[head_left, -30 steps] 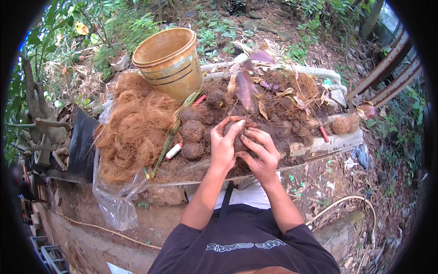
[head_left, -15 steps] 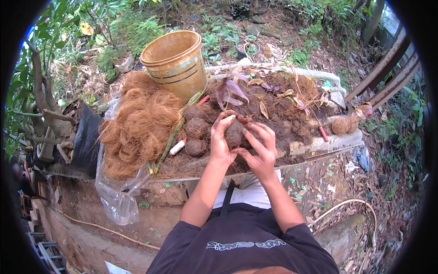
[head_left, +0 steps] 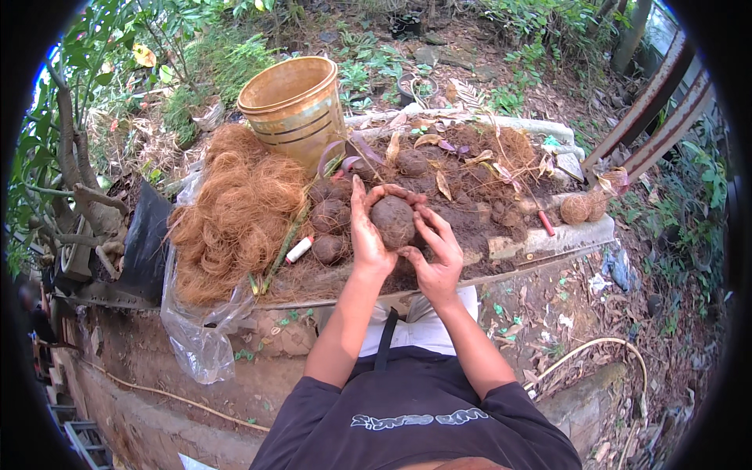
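Between my cupped palms is a round, dark brown soil ball [head_left: 393, 222], held above the dirt-covered slab. My left hand [head_left: 371, 236] wraps its left side and far edge, fingers smeared with soil. My right hand [head_left: 437, 252] presses on the right side with thumb and fingers curved. A purple-leaved plant [head_left: 362, 149] shows just beyond my left fingertips; whether its stem enters the ball is hidden. Left of my hands lie more soil balls [head_left: 330, 216], and a white thread spool [head_left: 299, 249] with a red end rests beside them.
Brown coconut fibre [head_left: 243, 211] is heaped at left before a yellowish bucket [head_left: 294, 110]. Loose soil and dry leaves spread rightward, with a red-handled tool [head_left: 546, 223] and fibre-wrapped balls [head_left: 576, 209] near the slab's right end. A clear plastic sheet [head_left: 200, 345] hangs off the front edge.
The soil ball has turned and come lower between my hands, so more of its surface shows. The purple leaves have swung left and away. My hands still enclose the ball.
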`<state>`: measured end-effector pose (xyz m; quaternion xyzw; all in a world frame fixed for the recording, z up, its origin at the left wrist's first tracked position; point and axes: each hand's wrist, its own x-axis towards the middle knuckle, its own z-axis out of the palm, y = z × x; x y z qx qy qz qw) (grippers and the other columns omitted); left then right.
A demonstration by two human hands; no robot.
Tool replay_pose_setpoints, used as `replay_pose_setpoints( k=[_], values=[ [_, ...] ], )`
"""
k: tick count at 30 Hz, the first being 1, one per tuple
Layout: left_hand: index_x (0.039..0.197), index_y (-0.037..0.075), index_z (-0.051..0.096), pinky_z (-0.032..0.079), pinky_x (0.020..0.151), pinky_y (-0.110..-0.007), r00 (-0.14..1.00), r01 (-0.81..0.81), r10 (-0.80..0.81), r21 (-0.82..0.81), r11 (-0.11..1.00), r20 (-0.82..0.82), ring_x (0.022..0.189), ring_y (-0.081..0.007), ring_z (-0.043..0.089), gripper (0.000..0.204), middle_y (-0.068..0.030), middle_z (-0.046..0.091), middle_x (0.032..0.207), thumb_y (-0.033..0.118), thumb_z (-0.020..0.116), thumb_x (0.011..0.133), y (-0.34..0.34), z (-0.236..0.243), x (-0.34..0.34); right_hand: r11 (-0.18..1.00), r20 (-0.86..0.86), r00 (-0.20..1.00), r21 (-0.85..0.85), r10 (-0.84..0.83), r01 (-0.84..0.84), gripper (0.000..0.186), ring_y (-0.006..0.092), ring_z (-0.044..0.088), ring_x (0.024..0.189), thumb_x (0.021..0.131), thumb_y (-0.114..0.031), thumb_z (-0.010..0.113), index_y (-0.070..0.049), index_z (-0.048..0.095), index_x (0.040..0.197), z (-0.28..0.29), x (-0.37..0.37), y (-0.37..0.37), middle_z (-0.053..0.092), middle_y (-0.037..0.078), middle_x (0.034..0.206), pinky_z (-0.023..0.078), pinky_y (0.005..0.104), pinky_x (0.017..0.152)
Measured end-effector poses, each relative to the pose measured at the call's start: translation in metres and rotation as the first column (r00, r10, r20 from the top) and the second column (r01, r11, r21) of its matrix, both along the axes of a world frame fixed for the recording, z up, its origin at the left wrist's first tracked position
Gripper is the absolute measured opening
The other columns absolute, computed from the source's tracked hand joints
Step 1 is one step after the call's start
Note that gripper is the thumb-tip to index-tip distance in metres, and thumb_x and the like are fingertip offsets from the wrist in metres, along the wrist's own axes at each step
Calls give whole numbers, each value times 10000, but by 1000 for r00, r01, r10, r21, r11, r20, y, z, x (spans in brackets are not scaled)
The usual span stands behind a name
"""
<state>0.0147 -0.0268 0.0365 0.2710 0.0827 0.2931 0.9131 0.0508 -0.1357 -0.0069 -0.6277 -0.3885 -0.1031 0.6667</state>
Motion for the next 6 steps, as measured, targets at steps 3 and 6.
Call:
replay_pose_setpoints(
  k=[3, 6],
  values=[
    [877, -1, 619, 537, 818, -360, 980, -88, 107, 117, 989, -170, 859, -246, 687, 650, -155, 692, 863, 585, 363, 991, -1, 1, 1, 997, 9, 1000, -69, -27, 28, 554, 333, 598, 1169, 676, -67, 798, -32, 656, 1210, 14, -4, -5, 604, 164, 1279, 478, 401, 976],
    [908, -2, 620, 537, 830, -363, 962, -127, 200, 344, 931, -186, 859, -240, 692, 587, -171, 698, 901, 553, 443, 982, -9, -5, 1, 993, 24, 998, -101, 58, -55, 684, 329, 569, 1212, 680, -108, 815, -90, 590, 1325, -12, 3, -6, 560, 170, 1342, 482, 394, 977]
  ],
)
